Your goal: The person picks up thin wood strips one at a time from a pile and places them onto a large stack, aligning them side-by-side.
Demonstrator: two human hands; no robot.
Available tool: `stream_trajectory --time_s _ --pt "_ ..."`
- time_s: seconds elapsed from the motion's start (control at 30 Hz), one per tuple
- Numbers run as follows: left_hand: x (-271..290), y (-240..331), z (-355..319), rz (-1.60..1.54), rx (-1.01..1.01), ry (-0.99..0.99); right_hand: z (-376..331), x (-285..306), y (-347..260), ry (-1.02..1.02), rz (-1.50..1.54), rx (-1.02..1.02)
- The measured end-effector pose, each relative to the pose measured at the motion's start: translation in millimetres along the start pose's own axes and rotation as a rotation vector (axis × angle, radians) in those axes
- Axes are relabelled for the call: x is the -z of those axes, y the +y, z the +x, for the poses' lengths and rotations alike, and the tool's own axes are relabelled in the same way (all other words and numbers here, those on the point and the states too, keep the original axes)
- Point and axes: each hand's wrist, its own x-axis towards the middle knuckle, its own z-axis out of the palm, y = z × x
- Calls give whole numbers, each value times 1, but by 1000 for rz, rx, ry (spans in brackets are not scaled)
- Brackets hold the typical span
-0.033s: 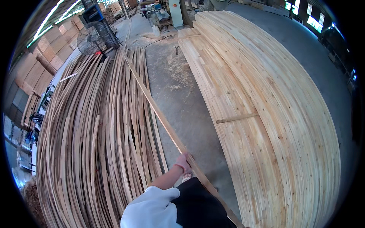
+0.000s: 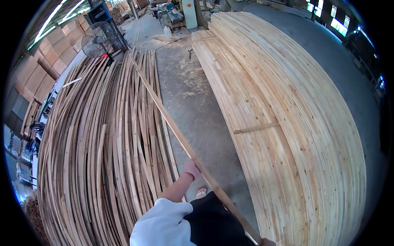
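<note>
From my head camera, my left hand (image 2: 191, 168), in a pink glove, is closed around a long thin pale wooden strip (image 2: 164, 110) running from lower right towards the upper left, above the heap of bent wooden slats (image 2: 94, 147). My right hand (image 2: 267, 242) is cut off at the bottom edge, so I cannot tell its grip. The wide stack of pale planks (image 2: 295, 123) fills the right.
</note>
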Motion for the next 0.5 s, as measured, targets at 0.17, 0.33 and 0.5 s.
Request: stream_trajectory --time_s 0.17,0.33,0.5 --pt "10 93 -19 267 -195 -51 80 110 -246 -13 142 152" --pt "29 71 -86 1704 -796 -149 117 155 -407 40 183 364" --pt "17 79 -126 1974 -1333 -19 115 204 -489 81 210 415"
